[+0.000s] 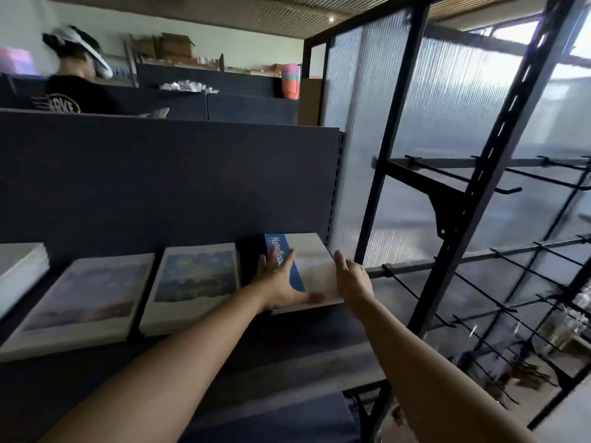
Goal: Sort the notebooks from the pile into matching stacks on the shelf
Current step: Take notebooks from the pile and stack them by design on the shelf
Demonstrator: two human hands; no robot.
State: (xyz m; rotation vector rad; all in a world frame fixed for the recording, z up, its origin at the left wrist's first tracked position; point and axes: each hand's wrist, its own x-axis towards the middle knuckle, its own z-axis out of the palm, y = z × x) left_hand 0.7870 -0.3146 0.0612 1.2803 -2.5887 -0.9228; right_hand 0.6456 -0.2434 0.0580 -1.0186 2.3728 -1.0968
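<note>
While both hands square it, blue-banded notebook lies on shelf, right of the painted-cover stack. Left hand flat on cover, fingers straight; right hand open against right edge. Advice: align edges before releasing.

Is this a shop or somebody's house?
Probably a shop or its stockroom: notebook stacks lie on a dark display shelf, a black rack with empty hanging hooks stands beside it, and cardboard boxes sit behind.

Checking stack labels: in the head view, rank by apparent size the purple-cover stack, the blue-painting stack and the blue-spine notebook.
1. purple-cover stack
2. blue-painting stack
3. blue-spine notebook, partly covered by both hands, so unsure
</note>
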